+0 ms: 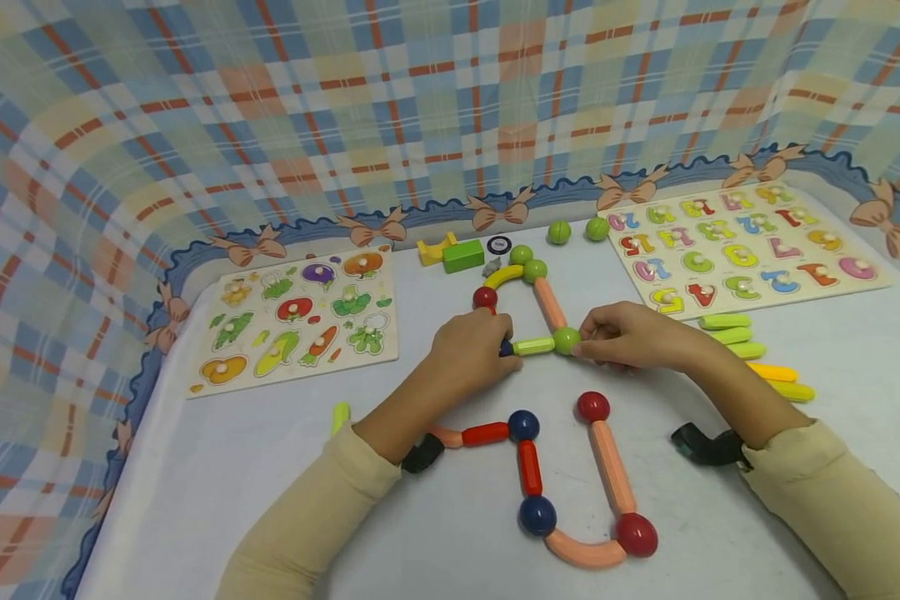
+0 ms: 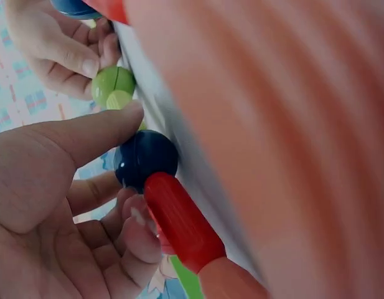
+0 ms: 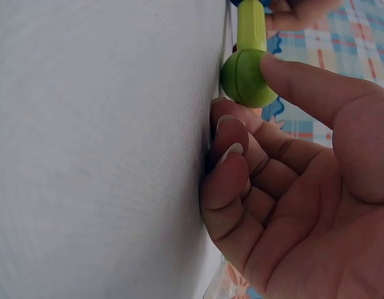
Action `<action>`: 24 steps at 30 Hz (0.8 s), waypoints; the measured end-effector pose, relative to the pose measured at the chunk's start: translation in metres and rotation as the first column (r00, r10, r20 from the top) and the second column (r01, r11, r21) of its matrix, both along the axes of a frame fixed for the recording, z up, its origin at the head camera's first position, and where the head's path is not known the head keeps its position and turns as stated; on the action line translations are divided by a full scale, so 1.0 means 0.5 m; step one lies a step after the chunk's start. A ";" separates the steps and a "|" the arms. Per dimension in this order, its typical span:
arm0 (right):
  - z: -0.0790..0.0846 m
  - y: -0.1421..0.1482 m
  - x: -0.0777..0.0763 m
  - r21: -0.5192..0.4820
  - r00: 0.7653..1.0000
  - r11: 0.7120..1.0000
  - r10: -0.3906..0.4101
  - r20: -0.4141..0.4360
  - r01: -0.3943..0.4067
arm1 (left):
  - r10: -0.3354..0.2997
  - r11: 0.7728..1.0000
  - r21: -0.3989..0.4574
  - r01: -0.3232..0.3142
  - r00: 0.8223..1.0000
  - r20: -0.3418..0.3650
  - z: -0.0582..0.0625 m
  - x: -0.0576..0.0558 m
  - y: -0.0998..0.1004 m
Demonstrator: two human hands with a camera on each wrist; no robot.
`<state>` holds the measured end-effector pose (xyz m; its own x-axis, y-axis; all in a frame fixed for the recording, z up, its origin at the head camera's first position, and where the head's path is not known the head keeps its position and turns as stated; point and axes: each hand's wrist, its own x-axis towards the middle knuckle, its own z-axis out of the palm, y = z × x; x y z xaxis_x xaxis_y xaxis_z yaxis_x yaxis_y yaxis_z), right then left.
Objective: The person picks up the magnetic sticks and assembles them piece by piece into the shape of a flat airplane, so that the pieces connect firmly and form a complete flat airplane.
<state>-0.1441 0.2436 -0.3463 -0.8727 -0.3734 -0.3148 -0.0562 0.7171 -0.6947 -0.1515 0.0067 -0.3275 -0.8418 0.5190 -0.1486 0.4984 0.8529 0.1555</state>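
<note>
My left hand holds a dark blue ball, its thumb on top and fingers beneath in the left wrist view. A red rod runs out of that ball. On the other side, a light green rod joins it to a green ball. My right hand pinches this green ball between thumb and index finger, as the right wrist view shows. From the green ball a peach rod leads back to another green ball. A yellow curved piece and a red ball continue the loop.
Nearer lies another chain with a red rod, a blue ball, a peach curve and a red ball. Vegetable and number puzzle boards flank the back. Loose rods lie right; a green block stands behind.
</note>
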 end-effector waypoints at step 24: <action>0.020 0.001 0.015 0.088 0.974 0.987 0.118 0.192 -0.137 | 0.285 0.958 -0.109 -0.265 0.918 0.275 0.036 0.094 -0.335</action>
<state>-0.1365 0.2440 -0.3363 -0.7429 -0.4362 -0.5078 -0.0288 0.7787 -0.6267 -0.1043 -0.1607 -0.3097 -0.8668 0.2532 -0.4296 0.1858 0.9635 0.1929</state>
